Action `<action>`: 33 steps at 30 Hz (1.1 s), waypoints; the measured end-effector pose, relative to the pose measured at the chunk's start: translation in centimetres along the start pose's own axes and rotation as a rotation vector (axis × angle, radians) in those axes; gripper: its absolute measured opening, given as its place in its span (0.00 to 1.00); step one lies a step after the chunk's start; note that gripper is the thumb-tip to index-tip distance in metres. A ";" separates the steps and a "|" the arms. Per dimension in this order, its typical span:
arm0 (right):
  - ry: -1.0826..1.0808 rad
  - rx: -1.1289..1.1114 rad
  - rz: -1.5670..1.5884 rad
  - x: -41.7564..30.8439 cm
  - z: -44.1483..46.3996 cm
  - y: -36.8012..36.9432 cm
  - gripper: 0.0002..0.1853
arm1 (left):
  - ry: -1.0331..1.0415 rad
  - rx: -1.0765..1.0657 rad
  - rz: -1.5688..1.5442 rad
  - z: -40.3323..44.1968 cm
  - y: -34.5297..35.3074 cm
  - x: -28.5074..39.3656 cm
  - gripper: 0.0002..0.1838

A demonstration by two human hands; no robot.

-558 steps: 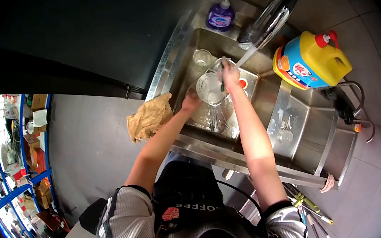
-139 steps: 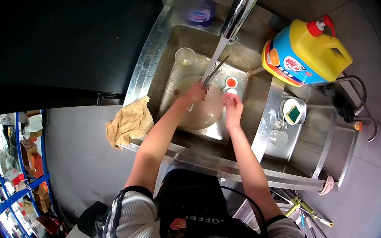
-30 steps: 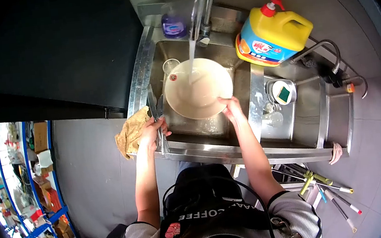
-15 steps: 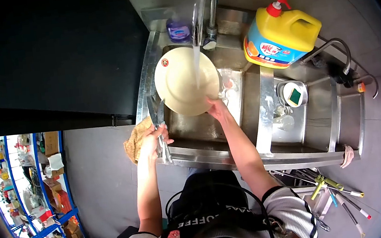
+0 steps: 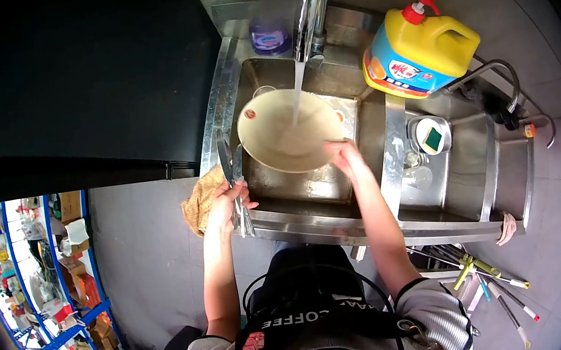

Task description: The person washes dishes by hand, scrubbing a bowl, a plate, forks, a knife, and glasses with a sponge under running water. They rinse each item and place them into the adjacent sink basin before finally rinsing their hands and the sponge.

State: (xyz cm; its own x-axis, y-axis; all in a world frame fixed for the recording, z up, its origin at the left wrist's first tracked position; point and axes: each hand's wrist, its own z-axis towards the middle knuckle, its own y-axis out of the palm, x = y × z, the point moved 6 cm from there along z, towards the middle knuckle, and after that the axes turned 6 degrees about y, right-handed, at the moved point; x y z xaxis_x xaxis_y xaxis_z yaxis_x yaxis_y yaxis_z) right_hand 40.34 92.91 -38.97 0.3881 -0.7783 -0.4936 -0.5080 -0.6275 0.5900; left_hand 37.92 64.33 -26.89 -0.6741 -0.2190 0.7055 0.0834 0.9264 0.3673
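A cream plate [image 5: 273, 138] with a small red mark near its rim is tilted over the left sink basin [image 5: 303, 187]. Water from the faucet [image 5: 305, 23] runs onto its face. My right hand [image 5: 348, 157] is closed on the plate's lower right rim. At the sink's front left corner, my left hand [image 5: 227, 207] grips a bundle of cutlery [image 5: 225, 160]; broad knife-like blades point away from me and several thin handles stick out below. A brown cloth [image 5: 199, 203] lies beside and partly under that hand; whether I hold it too, I cannot tell.
A yellow detergent jug [image 5: 428, 47] with a red pump stands behind the divider, a purple bottle [image 5: 270, 38] at the back left. The right basin holds a white bowl [image 5: 421, 130] with a green sponge [image 5: 433, 139], and a glass [image 5: 419, 178]. A black panel [image 5: 91, 93] borders the left.
The plate has shifted right and slightly down in view and tilted more, with my right hand moving right along with it. My left hand still holds the cutlery in nearly the same place.
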 end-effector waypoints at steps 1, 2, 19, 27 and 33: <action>-0.075 0.086 -0.037 -1.4 -1.6 -0.3 0.12 | 0.008 -0.009 0.007 0.0 0.1 0.0 0.05; -0.079 0.089 -0.181 -2.6 -2.7 -0.9 0.14 | 0.003 -0.009 0.015 0.3 0.3 -0.1 0.05; -0.398 0.416 -0.346 -2.1 -8.0 -1.8 0.10 | -0.157 -0.248 -0.268 21.2 12.2 -8.7 0.12; -0.403 0.367 -0.184 -1.0 -6.9 -1.5 0.12 | -0.178 -0.549 -0.019 21.8 14.3 -6.9 0.08; -0.505 0.482 -0.357 -1.1 -7.5 -0.5 0.12 | -0.055 -0.393 0.389 21.1 13.4 -6.8 0.12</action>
State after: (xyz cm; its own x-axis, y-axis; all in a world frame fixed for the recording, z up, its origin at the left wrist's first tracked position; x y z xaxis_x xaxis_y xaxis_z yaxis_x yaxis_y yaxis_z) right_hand 45.90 93.95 -33.95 0.2528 -0.3548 -0.9001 -0.7410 -0.6692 0.0557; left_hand 28.15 84.69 -39.55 -0.5753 0.1420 0.8055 0.5939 0.7497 0.2920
